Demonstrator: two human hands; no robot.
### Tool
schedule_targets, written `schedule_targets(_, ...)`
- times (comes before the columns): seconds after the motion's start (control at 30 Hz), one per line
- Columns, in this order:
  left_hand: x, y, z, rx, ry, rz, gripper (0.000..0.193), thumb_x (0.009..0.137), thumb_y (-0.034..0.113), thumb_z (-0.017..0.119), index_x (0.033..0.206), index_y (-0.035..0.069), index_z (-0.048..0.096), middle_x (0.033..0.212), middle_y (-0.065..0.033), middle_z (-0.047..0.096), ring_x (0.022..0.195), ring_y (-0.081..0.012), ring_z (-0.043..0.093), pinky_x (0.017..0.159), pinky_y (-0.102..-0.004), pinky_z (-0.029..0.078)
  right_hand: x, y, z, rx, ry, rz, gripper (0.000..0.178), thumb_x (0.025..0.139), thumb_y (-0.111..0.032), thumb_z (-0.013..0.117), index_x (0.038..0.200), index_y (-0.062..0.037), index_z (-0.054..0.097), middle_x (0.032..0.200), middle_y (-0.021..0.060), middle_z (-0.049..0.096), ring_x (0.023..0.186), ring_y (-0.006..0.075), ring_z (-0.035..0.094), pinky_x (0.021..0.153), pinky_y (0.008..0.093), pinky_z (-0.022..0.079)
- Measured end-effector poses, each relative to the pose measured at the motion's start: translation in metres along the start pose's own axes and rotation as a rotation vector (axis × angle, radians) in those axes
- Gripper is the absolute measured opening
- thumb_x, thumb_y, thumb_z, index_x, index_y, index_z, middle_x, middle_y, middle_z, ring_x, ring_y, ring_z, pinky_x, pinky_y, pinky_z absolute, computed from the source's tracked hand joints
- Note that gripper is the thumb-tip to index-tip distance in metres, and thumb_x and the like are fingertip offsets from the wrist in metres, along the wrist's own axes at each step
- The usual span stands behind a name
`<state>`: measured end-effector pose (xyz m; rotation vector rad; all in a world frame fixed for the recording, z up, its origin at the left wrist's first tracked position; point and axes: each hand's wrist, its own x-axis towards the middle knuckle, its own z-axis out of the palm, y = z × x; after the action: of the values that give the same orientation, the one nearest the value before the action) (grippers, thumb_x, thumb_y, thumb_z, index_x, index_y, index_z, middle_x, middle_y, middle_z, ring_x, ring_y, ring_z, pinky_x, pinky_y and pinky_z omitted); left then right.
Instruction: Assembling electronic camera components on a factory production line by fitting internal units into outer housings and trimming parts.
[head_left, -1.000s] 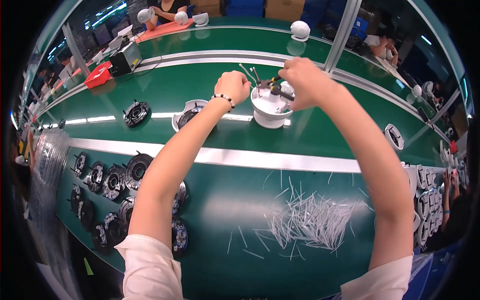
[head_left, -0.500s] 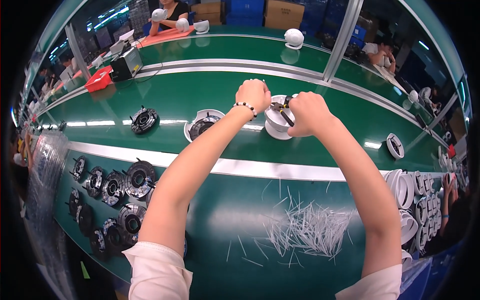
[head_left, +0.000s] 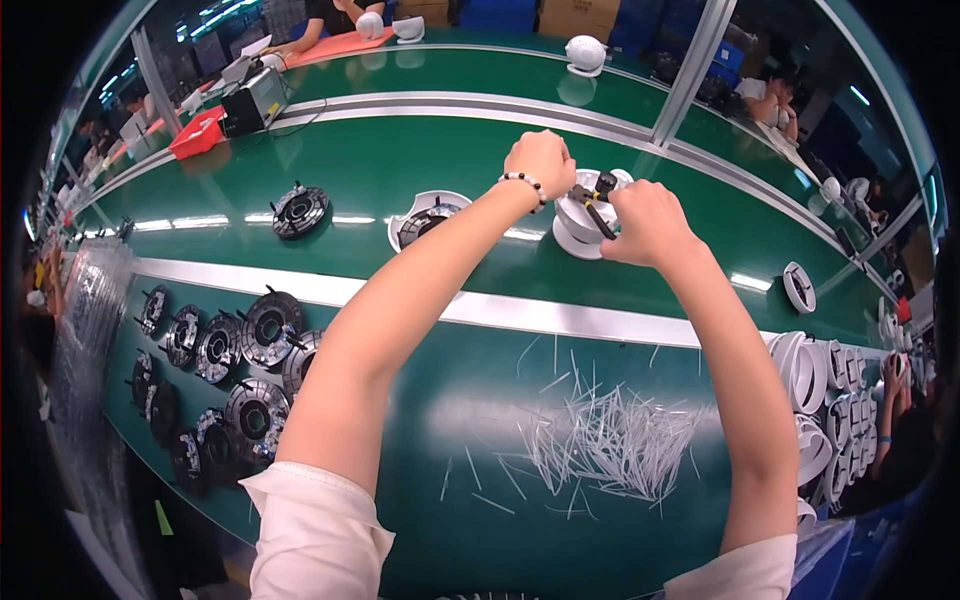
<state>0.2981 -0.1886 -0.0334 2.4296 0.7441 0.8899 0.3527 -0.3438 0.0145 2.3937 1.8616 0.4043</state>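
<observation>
A white round plastic housing [head_left: 577, 238] stands on the green belt in front of me, with white inner parts and a small black part [head_left: 606, 182] at its top. My right hand [head_left: 652, 222] is closed around cutting pliers [head_left: 599, 217] with black and yellow handles, their jaws over the housing's near upper edge. My left hand [head_left: 540, 163], below a beaded bracelet, is closed at the housing's left side; whatever its fingers pinch is hidden. Left of it lies another white housing [head_left: 402, 222] holding a black ring-shaped part. Farther left sits a black round assembly [head_left: 300, 212].
Many cut white strips [head_left: 615, 445] lie heaped on the near table. Several black round assemblies [head_left: 255, 415] fill its left side; white rings [head_left: 800, 375] stack at right. A red bin [head_left: 197, 137] and grey-black box [head_left: 255, 107] stand far left. Other people sit beyond the belt.
The view has shifted, so the belt and its contents appear higher and slightly right. Both hands stay at the housing, the pliers still in my right hand.
</observation>
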Motion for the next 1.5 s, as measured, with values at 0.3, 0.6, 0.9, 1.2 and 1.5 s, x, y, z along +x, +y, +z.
schedule_targets(0.3,-0.01,0.022,-0.01,-0.119,-0.006,-0.053,0.02,0.066,0.022,0.061,0.071,0.003,0.065,0.068,-0.0122,0.062,0.065,-0.0212,0.061,0.066,-0.0291,0.048,-0.024,0.02,0.009,0.038,0.047,0.037,0.027,0.049,-0.015,0.063,0.072,-0.0017,0.056,0.067,0.0148,0.056,0.066,0.0308,0.054,0.062,0.0392,0.045)
schedule_targets(0.6,-0.113,-0.001,-0.088,-0.191,-0.652,0.305,0.037,0.08,0.034,0.053,0.06,0.005,0.063,0.052,-0.0065,0.057,0.049,-0.0119,0.053,0.049,-0.0256,0.041,-0.172,0.015,-0.034,0.469,0.501,0.29,0.055,0.051,-0.003,0.062,0.106,-0.0013,0.054,0.082,0.0093,0.06,0.063,0.014,0.055,0.055,0.0229,0.044)
schedule_targets(0.9,-0.075,-0.204,-0.149,0.495,0.049,-0.447,0.053,0.072,0.016,0.052,0.121,0.01,0.034,0.126,-0.0141,0.034,0.114,-0.0323,0.036,0.089,-0.0527,0.033,-0.281,-0.099,-0.046,0.998,0.015,0.021,0.054,0.048,-0.016,0.07,0.098,0.0005,0.057,0.101,0.0175,0.055,0.088,0.034,0.054,0.077,0.0372,0.044)
schedule_targets(1.2,-0.058,-0.173,-0.136,0.614,-0.554,-0.234,0.046,0.06,0.011,0.053,0.106,0.01,0.054,0.109,-0.0143,0.053,0.099,-0.0321,0.051,0.084,-0.0475,0.04,-0.286,-0.161,0.007,0.94,-0.104,-0.147,0.057,0.058,-0.02,0.065,0.109,-0.0029,0.048,0.114,0.0136,0.045,0.101,0.028,0.046,0.09,0.0402,0.036)
schedule_targets(1.5,-0.036,-0.206,-0.118,0.856,-0.594,-0.253,0.055,0.053,0.035,0.063,0.099,0.005,0.059,0.099,-0.0184,0.056,0.096,-0.031,0.051,0.086,-0.0348,0.04,-0.313,-0.115,-0.002,0.722,0.425,0.091,0.053,0.06,-0.03,0.07,0.1,-0.0006,0.052,0.104,0.0137,0.052,0.091,0.0281,0.052,0.077,0.0404,0.04)
